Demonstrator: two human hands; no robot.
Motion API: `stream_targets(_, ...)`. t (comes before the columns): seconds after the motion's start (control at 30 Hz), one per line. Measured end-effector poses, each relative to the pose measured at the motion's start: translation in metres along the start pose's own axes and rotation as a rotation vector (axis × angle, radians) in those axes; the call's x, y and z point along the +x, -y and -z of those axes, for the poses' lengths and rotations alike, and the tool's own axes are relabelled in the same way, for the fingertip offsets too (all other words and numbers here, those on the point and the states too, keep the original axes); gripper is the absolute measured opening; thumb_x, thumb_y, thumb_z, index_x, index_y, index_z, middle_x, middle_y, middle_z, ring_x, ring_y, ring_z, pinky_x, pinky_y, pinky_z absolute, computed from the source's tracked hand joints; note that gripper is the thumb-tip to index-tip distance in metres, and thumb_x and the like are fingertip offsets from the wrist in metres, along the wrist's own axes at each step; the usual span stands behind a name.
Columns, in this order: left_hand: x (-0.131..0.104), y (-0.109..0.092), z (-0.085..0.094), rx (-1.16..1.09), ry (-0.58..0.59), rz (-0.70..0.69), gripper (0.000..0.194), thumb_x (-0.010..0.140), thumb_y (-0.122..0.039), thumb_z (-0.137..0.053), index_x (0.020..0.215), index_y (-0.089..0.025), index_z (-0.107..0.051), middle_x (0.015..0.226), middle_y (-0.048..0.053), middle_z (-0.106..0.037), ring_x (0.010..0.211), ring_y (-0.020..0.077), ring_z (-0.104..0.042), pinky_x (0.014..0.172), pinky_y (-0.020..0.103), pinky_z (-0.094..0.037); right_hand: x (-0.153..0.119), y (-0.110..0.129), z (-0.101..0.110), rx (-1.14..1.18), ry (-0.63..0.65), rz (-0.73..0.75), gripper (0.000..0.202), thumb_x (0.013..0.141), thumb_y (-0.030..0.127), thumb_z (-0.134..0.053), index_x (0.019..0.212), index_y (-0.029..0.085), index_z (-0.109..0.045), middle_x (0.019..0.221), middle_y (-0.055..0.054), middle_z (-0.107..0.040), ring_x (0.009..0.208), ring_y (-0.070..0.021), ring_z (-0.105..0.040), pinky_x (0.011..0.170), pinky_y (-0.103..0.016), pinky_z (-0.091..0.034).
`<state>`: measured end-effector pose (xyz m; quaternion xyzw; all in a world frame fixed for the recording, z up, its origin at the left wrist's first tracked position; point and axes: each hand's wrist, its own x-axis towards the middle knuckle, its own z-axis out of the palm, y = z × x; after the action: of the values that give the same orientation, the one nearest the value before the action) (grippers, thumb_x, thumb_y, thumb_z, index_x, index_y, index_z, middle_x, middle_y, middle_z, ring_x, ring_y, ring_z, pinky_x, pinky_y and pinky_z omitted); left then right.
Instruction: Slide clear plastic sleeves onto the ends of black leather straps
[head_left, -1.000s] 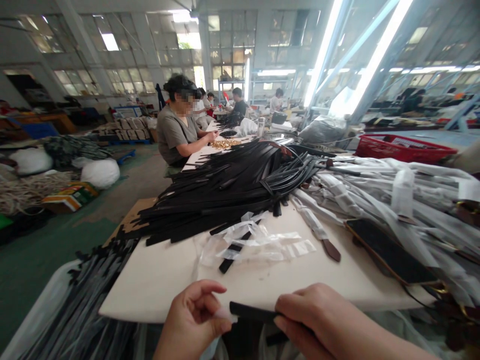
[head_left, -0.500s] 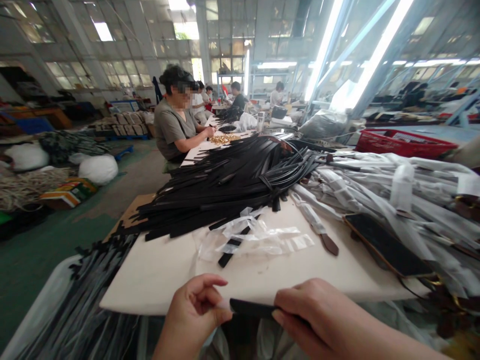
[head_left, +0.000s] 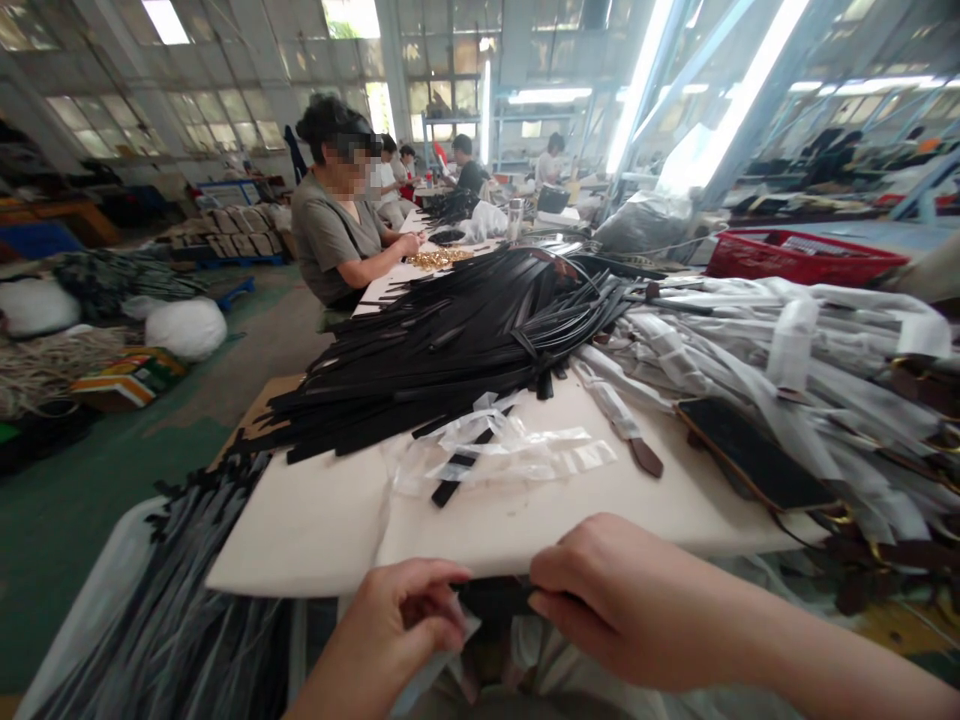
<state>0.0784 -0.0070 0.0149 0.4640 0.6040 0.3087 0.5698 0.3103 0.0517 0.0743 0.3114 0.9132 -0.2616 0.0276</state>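
Note:
Near the bottom middle, my left hand (head_left: 409,625) is closed on a piece of clear plastic film (head_left: 466,625) at its fingertips. To its right, my right hand (head_left: 600,600) grips a black strap (head_left: 499,597), whose end points toward my left hand just below the table's front edge. Clear plastic strips (head_left: 517,448) and a short black strip (head_left: 448,482) lie on the pale table (head_left: 315,530) beyond my hands. Behind them spreads a large pile of black straps (head_left: 420,365).
White-wrapped straps (head_left: 705,360) and a dark phone-like slab (head_left: 757,455) cover the right side. A red basket (head_left: 802,257) stands behind. A person (head_left: 337,230) works at the far left edge. Plastic-covered straps (head_left: 202,610) fill a bin at lower left.
The view has tilted down slightly. My right hand has turned with the black strap, which now shows less and sits against the table edge. Plastic film shows more below my left fingers.

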Motion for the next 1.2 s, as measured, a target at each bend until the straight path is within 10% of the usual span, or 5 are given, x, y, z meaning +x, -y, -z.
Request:
stream_targets(0.57, 0.0, 0.012, -0.012, 0.157, -0.017, -0.067, 0.046, 0.06, -0.006, -0.058, 0.099, -0.022, -0.076, 0.072, -0.001, -0.074, 0.068, 0.0182, -0.069, 0.066, 0.024, -0.053, 0.022, -0.006, -0.026, 0.247, 0.072, 0.066, 0.033, 0.096, 0.03, -0.038, 0.086, 0.015, -0.066, 0.064, -0.001, -0.057, 0.051, -0.0102, -0.034, 0.047, -0.022, -0.022)
stream_targets(0.8, -0.017, 0.067, 0.04, 0.954, -0.206, -0.666, 0.027, 0.094, -0.031, -0.049, 0.115, -0.029, -0.066, 0.104, 0.001, -0.077, 0.088, 0.0188, -0.073, 0.08, 0.023, -0.056, 0.015, -0.027, -0.044, 0.337, 0.137, 0.105, 0.015, 0.085, 0.023, -0.053, 0.074, 0.016, -0.061, 0.063, 0.002, -0.054, 0.051, -0.0084, -0.035, 0.046, -0.019, -0.024)
stream_targets(1.07, -0.016, 0.055, -0.012, 1.207, -0.442, -0.873, 0.067, 0.093, -0.065, -0.016, 0.105, -0.013, -0.055, 0.068, 0.008, -0.069, 0.055, 0.0229, -0.066, 0.052, 0.033, -0.05, 0.043, 0.016, -0.065, 0.592, 0.119, 0.017, 0.02, 0.083, 0.02, -0.051, 0.063, 0.016, -0.052, 0.053, 0.006, -0.042, 0.045, -0.0061, -0.036, 0.041, -0.017, -0.024)
stream_targets(1.2, -0.03, 0.051, 0.011, 1.245, -0.528, -0.853, 0.076, 0.089, -0.069, -0.005, 0.106, -0.013, -0.052, 0.07, 0.008, -0.069, 0.056, 0.0224, -0.067, 0.054, 0.032, -0.05, 0.039, 0.013, -0.064, 0.791, 0.309, 0.029, 0.017, 0.09, 0.022, -0.046, 0.075, 0.016, -0.054, 0.057, 0.005, -0.05, 0.047, -0.0073, -0.045, 0.044, -0.015, -0.034)
